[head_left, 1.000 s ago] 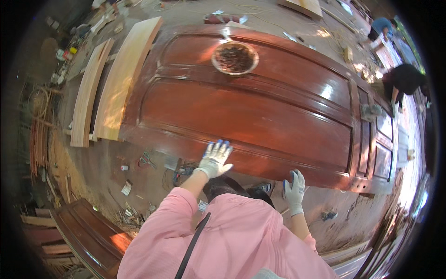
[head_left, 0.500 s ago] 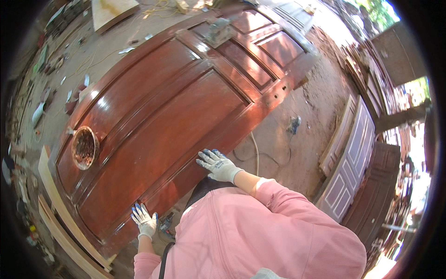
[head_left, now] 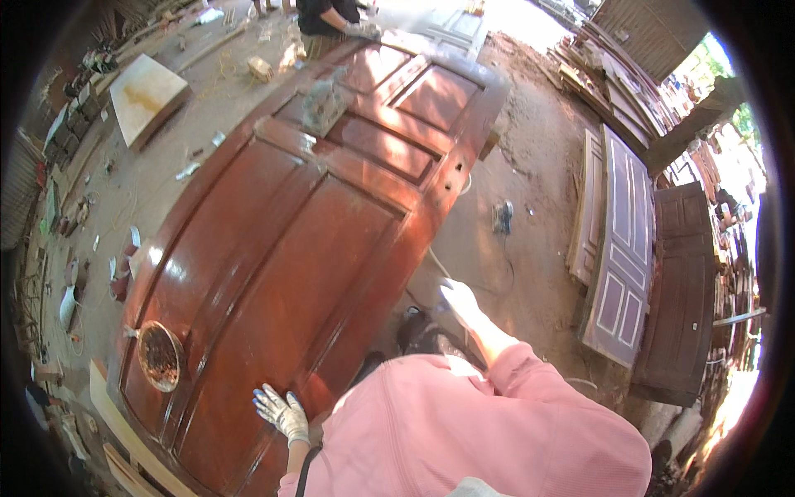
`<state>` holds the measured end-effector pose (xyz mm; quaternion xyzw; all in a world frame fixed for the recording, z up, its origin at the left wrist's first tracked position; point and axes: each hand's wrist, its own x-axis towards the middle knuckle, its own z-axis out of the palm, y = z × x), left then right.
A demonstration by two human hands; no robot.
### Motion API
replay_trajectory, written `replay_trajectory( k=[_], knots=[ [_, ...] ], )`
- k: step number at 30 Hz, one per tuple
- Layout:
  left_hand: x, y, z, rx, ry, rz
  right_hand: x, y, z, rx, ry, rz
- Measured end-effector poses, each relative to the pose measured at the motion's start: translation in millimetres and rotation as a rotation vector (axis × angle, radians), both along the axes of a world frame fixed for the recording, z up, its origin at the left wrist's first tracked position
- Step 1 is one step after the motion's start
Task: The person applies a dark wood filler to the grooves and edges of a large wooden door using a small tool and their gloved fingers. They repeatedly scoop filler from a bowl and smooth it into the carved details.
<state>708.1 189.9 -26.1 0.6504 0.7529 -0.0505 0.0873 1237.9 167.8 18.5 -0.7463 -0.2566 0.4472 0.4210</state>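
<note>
Ground: dirt yard, scrap wood at upper left, more doors stacked and leaning at right.
Door: large red-brown panelled door lying flat, fills centre-left of frame.
Axis: long axis runs lower left to upper right; arched end points lower left.
On door: round tin near lower left end.
Left hand: gloved, fingers spread wide, flat on door's near edge, bottom centre.
Right hand: gloved, off the door edge right of centre, over dirt; blurred, can't tell how far open, holds nothing visible.

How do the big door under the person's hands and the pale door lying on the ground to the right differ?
The big door is glossy red-brown; the pale door is dull purplish-grey with light trim. The big door carries a bowl and the left hand; nothing rests on the pale door. Both are panelled.
</note>
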Motion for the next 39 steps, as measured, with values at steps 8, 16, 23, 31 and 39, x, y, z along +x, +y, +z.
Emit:
replay_trajectory(
  k=[8, 16, 23, 31, 39],
  knots=[
    [172.3, 124.4, 66.0, -0.007, -0.816, -0.278, 65.8, -83.9, 28.2, -0.094, -0.04, 0.078],
    [319.8, 158.5, 249.8, -0.457, -1.127, -0.879, 24.2, 126.0, 231.5, 0.309, -0.308, 1.626],
    [301.3, 103.2, 311.8, -0.346, -0.964, -0.599, -1.3, 169.4, 265.7, 0.636, -0.303, 1.997],
    [268.7, 18.5, 344.2, 0.061, -0.775, -0.246, -68.6, 180.5, 297.6, 0.893, -0.275, 2.322],
    [205.8, -56.9, 365.9, 0.309, -0.721, -0.209, -147.5, 131.3, 333.7, 0.592, 0.059, 2.464]
  ],
)
